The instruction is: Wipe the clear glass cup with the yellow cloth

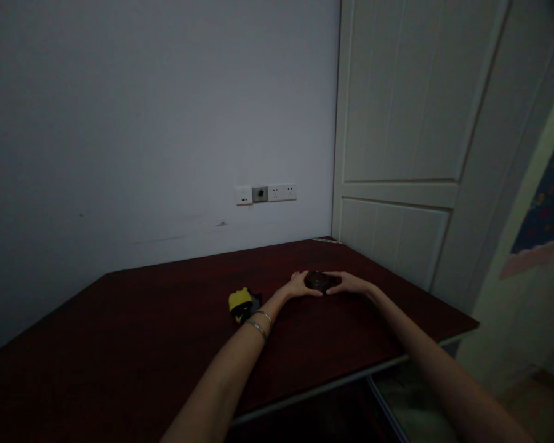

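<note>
Both hands curve around a dark brown, shiny round dish [318, 281] on the reddish-brown tabletop [175, 320]. My left hand [301, 285] holds its left side, with the thumb along the near edge. On the opposite side, my right hand [348, 283] grips the rim with its fingers behind and its thumb in front. The fingers hide parts of the dish's sides. A yellow and black tape measure [240, 303] lies left of my left wrist, partly behind the forearm. Two bracelets [258, 324] circle that wrist.
White wall sockets [282, 192] and a grey switch plate [260, 194] sit above the table's back edge. A white panelled door [397, 154] stands along the right side. The table's light front edge [323, 391] runs beneath my forearms.
</note>
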A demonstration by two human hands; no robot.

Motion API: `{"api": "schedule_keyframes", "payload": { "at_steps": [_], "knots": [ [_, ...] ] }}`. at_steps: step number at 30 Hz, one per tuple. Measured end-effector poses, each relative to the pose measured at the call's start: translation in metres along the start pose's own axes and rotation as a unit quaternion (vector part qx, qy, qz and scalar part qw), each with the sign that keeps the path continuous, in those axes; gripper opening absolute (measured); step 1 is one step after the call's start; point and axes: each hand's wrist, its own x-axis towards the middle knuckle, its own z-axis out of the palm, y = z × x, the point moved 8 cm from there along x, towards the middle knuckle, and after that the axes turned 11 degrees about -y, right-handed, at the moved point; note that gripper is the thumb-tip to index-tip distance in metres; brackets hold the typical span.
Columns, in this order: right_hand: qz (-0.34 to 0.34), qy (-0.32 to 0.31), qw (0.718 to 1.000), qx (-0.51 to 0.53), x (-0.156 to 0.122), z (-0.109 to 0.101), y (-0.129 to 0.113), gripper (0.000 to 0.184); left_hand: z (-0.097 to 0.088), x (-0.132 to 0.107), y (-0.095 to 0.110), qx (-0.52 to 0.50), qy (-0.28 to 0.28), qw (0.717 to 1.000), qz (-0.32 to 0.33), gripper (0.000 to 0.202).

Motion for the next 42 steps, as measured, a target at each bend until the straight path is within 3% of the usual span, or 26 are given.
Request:
{"api": "schedule_keyframes", "payload": {
  "at_steps": [3,6,11,13,16,20,26,30,35,42],
  "knots": [
    [0.040,-0.006,0.999,0.006,-0.001,-0.008,0.004,0.086,0.000,-0.006,-0.004,-0.008,-0.017,0.999,-0.034,0.122],
    [0.067,0.006,0.998,-0.007,-0.002,-0.024,0.000,0.084,-0.008,-0.014,-0.003,-0.016,-0.025,0.999,-0.032,0.120],
    [-0.013,0.128,0.991,-0.032,0.001,-0.059,-0.046,0.043,-0.047,-0.036,-0.006,-0.014,0.029,0.999,-0.023,0.102],
    [-0.042,0.149,0.988,-0.014,0.007,-0.060,-0.068,0.037,-0.066,-0.047,-0.015,-0.007,0.050,0.998,-0.039,0.098],
    [-0.067,0.145,0.987,0.026,0.025,-0.047,-0.097,0.033,-0.092,-0.064,-0.040,0.001,0.082,0.993,-0.085,0.093],
    [-0.091,0.116,0.989,0.031,0.060,-0.010,-0.120,0.027,-0.114,-0.091,-0.089,0.012,0.109,0.979,-0.172,0.083],
    [-0.074,0.085,0.992,0.064,0.119,0.051,-0.109,0.025,-0.127,-0.145,-0.163,0.019,0.138,0.955,-0.260,0.076],
    [-0.049,0.138,0.989,0.020,0.147,0.075,-0.097,0.027,-0.128,-0.182,-0.196,0.023,0.150,0.940,-0.305,0.075],
    [-0.050,0.162,0.986,-0.008,0.165,0.097,-0.095,0.029,-0.122,-0.209,-0.211,0.043,0.160,0.933,-0.318,0.074],
    [-0.070,0.142,0.986,-0.055,0.164,0.116,-0.099,0.039,-0.111,-0.213,-0.202,0.105,0.157,0.936,-0.296,0.067]
  ]
}}
